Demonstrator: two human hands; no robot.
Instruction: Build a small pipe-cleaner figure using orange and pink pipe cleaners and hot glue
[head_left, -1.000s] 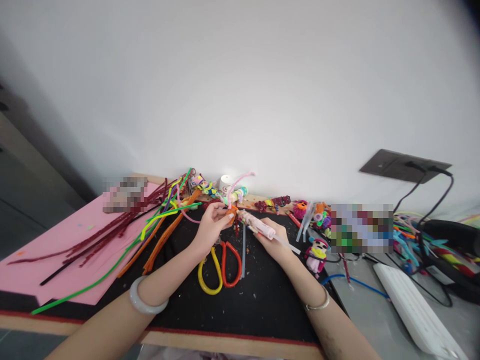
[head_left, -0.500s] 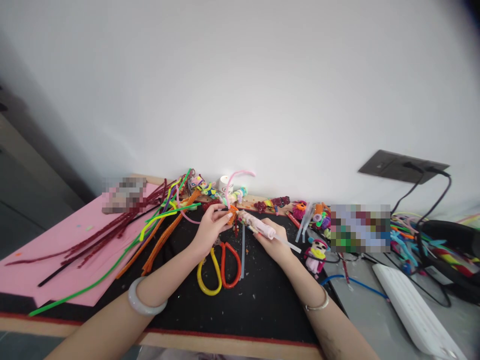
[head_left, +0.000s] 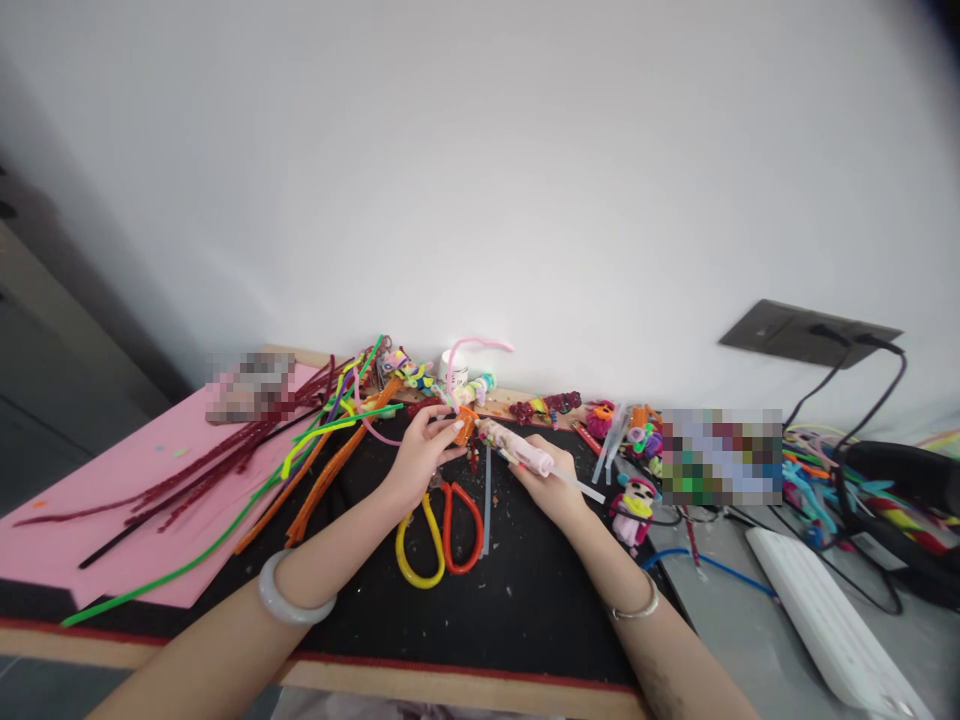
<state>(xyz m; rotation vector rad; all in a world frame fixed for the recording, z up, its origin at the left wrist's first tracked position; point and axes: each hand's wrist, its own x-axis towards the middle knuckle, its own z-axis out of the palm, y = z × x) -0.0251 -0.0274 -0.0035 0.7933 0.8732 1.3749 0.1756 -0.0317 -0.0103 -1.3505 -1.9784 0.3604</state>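
Head view: the left hand (head_left: 426, 450) is pinching a small orange craft piece (head_left: 465, 427) above the black mat (head_left: 540, 600). The right hand (head_left: 551, 480) is gripping a pale pink glue gun (head_left: 521, 449) pointing toward it, while scissors (head_left: 448, 535) are lying below.

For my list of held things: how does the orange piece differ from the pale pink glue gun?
The orange piece is small and short; the glue gun is long and slim. The orange piece is in the left hand, the glue gun in the right hand. Both are held above the black mat.
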